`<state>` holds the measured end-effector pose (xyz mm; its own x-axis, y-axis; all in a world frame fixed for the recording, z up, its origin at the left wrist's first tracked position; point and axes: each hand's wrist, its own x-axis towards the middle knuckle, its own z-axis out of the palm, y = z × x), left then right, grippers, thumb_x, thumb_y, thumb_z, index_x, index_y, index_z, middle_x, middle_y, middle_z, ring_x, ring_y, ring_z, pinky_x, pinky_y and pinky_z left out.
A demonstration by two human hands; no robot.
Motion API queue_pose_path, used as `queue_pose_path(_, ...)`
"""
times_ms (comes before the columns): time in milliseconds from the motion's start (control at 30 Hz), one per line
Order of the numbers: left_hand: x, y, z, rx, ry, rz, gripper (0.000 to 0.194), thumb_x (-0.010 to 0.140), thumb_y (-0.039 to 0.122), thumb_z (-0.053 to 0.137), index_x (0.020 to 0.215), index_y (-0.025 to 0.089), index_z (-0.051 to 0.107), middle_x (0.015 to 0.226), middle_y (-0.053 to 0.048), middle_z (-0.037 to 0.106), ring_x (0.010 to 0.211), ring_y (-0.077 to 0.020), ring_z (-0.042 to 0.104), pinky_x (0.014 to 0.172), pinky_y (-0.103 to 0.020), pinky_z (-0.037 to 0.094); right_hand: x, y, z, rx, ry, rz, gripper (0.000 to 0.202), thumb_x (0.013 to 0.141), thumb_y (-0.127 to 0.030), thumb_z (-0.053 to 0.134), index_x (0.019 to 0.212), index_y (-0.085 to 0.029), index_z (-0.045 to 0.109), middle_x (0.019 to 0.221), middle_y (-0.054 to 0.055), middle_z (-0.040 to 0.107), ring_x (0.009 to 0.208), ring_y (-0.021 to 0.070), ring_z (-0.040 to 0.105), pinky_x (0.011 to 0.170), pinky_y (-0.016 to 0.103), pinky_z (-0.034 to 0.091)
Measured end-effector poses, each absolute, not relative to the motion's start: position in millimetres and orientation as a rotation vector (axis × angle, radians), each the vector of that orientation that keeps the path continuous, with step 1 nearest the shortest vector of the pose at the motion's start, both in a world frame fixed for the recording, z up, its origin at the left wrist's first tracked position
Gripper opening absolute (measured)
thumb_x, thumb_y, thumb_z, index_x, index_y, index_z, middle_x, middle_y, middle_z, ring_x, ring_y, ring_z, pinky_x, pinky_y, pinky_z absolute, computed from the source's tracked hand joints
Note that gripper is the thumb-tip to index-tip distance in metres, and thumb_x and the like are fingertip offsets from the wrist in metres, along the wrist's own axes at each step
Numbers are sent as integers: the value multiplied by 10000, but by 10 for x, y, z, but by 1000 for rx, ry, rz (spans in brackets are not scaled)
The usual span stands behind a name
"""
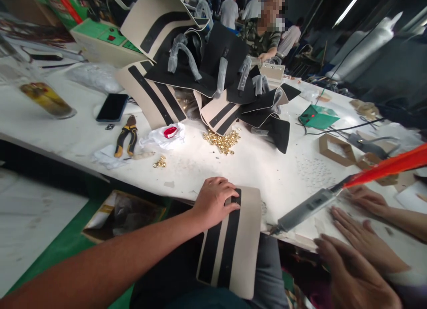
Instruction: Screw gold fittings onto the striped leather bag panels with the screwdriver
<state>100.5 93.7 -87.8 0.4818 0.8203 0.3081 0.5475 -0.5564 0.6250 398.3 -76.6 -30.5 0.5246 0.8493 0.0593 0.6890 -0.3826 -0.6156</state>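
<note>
My left hand (216,200) grips the upper left part of a beige panel (245,242) with two black stripes, its thumb and fingers bent over one stripe. The panel lies over my lap and the table's front edge. At lower right, my right hand (355,273) is blurred, its fingers stretched out with nothing visible in them. An electric screwdriver (307,210) on an orange coiled cord lies slantwise beyond it, tip towards the panel, apart from my right hand. Gold-coloured hardware pieces (223,142) lie in a pile farther back on the table.
A co-worker's hands (367,238) rest on the table at right. Striped and black bag parts (213,64) are heaped at the back. Pliers (126,135), a phone (112,107) and a glass cup (48,100) stand or lie left. A green box (318,117) and cardboard box (336,150) are right.
</note>
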Motion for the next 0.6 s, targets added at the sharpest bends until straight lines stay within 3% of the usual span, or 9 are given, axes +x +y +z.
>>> queue_pose_path(100,1003,923,-873,2317,1138,818,237,857,351,902,1071,299,815,1239,-7,811,1276,-305,633,1086,-523,448,3413,-521,-365,-1968,-1275,620,340,914,-614,707,1025,-311,815,994,55,833,875,317,776,775,400,611)
queue_pose_path(267,990,908,-853,2359,1130,776,234,905,351,852,1136,331,825,1277,-10,799,1302,-325,619,1092,-539,451,2908,313,-347,-1722,-1524,953,248,948,-469,673,969,-260,804,914,37,797,866,262,732,820,353,545)
queue_pose_path(600,955,992,-886,2362,1095,709,284,898,485,845,1148,351,821,1283,-20,790,1287,-305,616,1085,-521,403,2962,540,-524,-1690,-1742,1029,221,1002,-376,605,985,-260,792,1015,31,756,1003,238,693,913,341,494)
